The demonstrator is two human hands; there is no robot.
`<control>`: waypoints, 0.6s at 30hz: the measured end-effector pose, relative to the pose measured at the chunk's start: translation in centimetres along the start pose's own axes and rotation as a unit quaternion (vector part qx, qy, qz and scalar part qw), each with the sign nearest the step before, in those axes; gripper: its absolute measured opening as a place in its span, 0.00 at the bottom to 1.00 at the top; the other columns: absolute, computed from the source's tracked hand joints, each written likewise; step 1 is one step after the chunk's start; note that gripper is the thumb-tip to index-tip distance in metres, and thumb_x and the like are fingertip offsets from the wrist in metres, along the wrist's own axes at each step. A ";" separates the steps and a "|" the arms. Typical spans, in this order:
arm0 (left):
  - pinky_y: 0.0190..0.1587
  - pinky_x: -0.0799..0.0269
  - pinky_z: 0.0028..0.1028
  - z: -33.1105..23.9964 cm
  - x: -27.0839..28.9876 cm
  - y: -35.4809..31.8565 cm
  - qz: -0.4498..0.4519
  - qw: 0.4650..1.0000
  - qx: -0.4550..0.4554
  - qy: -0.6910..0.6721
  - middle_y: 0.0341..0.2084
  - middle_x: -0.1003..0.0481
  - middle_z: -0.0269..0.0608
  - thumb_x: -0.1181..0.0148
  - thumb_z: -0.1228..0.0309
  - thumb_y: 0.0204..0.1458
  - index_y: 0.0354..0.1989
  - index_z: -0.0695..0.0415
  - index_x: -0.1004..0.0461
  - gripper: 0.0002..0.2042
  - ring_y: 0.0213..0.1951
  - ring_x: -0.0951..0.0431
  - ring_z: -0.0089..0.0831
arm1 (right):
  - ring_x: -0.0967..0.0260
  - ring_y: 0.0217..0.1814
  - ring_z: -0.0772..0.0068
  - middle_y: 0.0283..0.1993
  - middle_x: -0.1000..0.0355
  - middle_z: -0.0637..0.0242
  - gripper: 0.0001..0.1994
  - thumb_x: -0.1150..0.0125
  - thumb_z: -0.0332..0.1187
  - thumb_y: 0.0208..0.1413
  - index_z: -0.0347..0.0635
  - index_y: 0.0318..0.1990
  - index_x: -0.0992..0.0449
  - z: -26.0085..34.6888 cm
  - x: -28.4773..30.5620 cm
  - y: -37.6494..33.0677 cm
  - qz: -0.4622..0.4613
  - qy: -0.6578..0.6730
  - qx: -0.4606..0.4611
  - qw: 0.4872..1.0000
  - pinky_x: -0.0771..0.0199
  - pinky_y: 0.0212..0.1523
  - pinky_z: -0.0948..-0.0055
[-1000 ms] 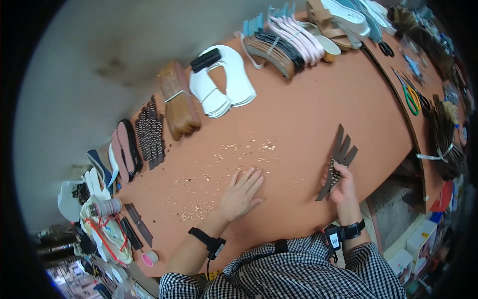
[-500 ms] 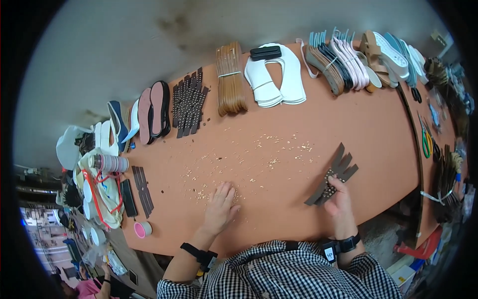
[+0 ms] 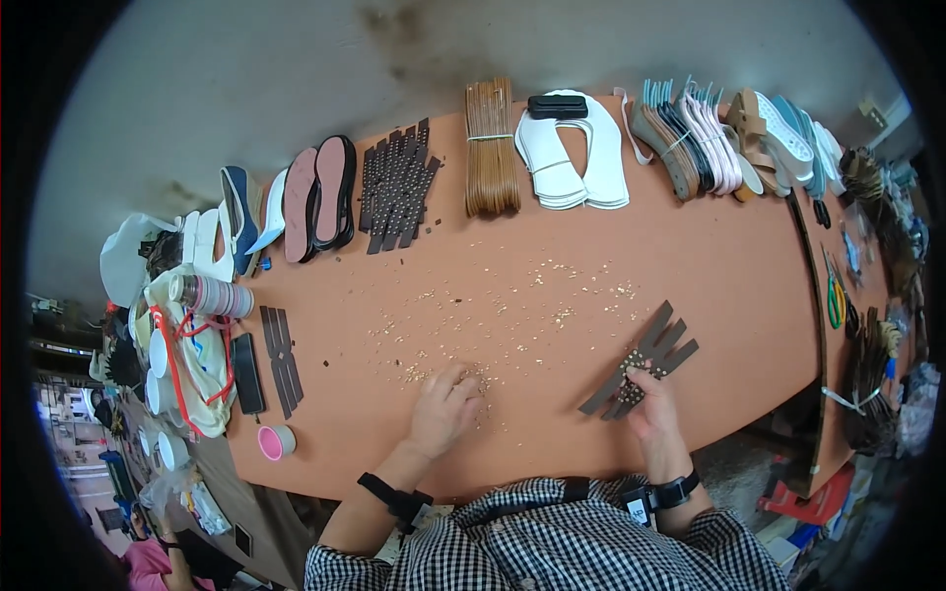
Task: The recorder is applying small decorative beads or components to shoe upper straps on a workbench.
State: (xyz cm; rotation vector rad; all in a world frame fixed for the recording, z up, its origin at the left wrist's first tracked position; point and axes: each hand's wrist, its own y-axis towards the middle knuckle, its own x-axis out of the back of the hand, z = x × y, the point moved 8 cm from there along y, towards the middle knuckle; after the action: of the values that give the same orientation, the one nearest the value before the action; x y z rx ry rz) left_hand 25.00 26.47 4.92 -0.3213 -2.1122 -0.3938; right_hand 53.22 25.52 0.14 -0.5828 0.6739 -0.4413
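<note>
Left hand (image 3: 443, 409) sits flat on the orange worktop (image 3: 729, 286), fingers spread and curled down over a scatter of tiny pale studs (image 3: 493, 330). That grip is apart, clamped on nothing, fingertips pressing into the loose bits as if raking them together. The studs fan out ahead of it and off to its right, so they lie within easy reach of both hands.

Right hand (image 3: 650, 409) has its grip closed on a fan of dark brown straps (image 3: 645, 360), pinned against the worktop. The strap ends splay away from the palm, leaving the studded middle exposed just above the fingers, a sensible hold for working on that patch.

Far beyond both grips, along the back edge: a row of dark studded straps (image 3: 396, 185), a bound bundle of tan strips (image 3: 491, 148), white soles (image 3: 572, 148). Well left of the left grip, a pink tape roll (image 3: 277, 442).
</note>
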 end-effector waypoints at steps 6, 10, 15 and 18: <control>0.40 0.33 0.35 0.5 0.5 0.7 0.001 0.999 0.015 -0.039 0.37 0.31 0.43 0.40 0.74 0.39 0.36 0.60 0.31 0.13 0.37 0.31 0.41 | 0.34 0.26 0.75 0.29 0.34 0.70 0.10 0.47 0.19 0.45 0.41 0.35 0.34 -1.4 -1.1 0.0 -0.019 -0.031 0.013 0.999 0.30 0.27 0.75; 0.41 0.33 0.34 -0.5 -1.3 1.7 0.032 0.998 -0.052 -0.029 0.40 0.32 0.44 0.40 0.72 0.40 0.38 0.59 0.30 0.14 0.40 0.32 0.41 | 0.33 0.28 0.75 0.29 0.33 0.71 0.10 0.47 0.18 0.45 0.42 0.35 0.33 -2.2 -0.2 1.0 -0.017 -0.050 0.019 0.998 0.29 0.28 0.75; 0.49 0.39 0.42 0.1 -1.7 6.0 0.042 0.997 -0.046 0.036 0.50 0.37 0.48 0.39 0.68 0.41 0.47 0.60 0.35 0.22 0.50 0.36 0.45 | 0.32 0.30 0.75 0.30 0.32 0.71 0.12 0.46 0.17 0.44 0.43 0.36 0.33 -2.5 0.1 1.3 -0.019 -0.020 0.005 1.000 0.27 0.31 0.73; 0.55 0.49 0.48 0.2 -2.4 8.5 0.013 0.997 -0.073 0.031 0.56 0.44 0.51 0.41 0.62 0.43 0.53 0.64 0.41 0.30 0.58 0.44 0.45 | 0.32 0.30 0.74 0.30 0.32 0.72 0.13 0.45 0.17 0.43 0.43 0.37 0.33 -2.6 0.1 1.1 -0.029 -0.023 0.005 0.999 0.27 0.31 0.73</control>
State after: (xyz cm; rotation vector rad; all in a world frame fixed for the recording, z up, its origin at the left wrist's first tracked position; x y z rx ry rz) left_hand 29.29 34.13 4.10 -0.4155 -2.0217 -0.5365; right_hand 51.70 25.41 -2.21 -0.6023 0.6129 -0.4834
